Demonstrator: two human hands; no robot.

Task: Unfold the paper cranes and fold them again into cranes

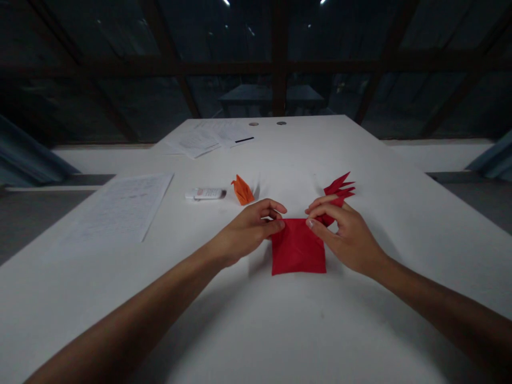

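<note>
Blue cloth of a curtain (28,154) hung at the far left, beside dark windows (232,37) that ran across the back. On the left part of the white table (296,330) lay a sheet covered in writing (120,205), and farther back, to its right, some loose overlapping papers (204,137). Nearer, a white tube (205,193) lay on its side, with an orange folded-paper figure (242,190) just to its right. A thin dark strip (244,140) lay by the right edge of the loose papers. The left hand (250,226) came in next, its thumb and bent fingers gripping the upper left corner of the red paper (299,248), the index finger raised clear. Two small round discs (253,124) sat apart near the far edge. The red paper, a flat four-sided piece, was between the two hands; whether its near edge touched the table, I cannot tell. The right hand (348,232) pinched its upper right part between thumb and fingers. More red showed among those fingers, and just beyond them was a red pointed folded piece (340,185); whether these were joined was unclear. Another blue curtain (494,157) hung at the far right.
</note>
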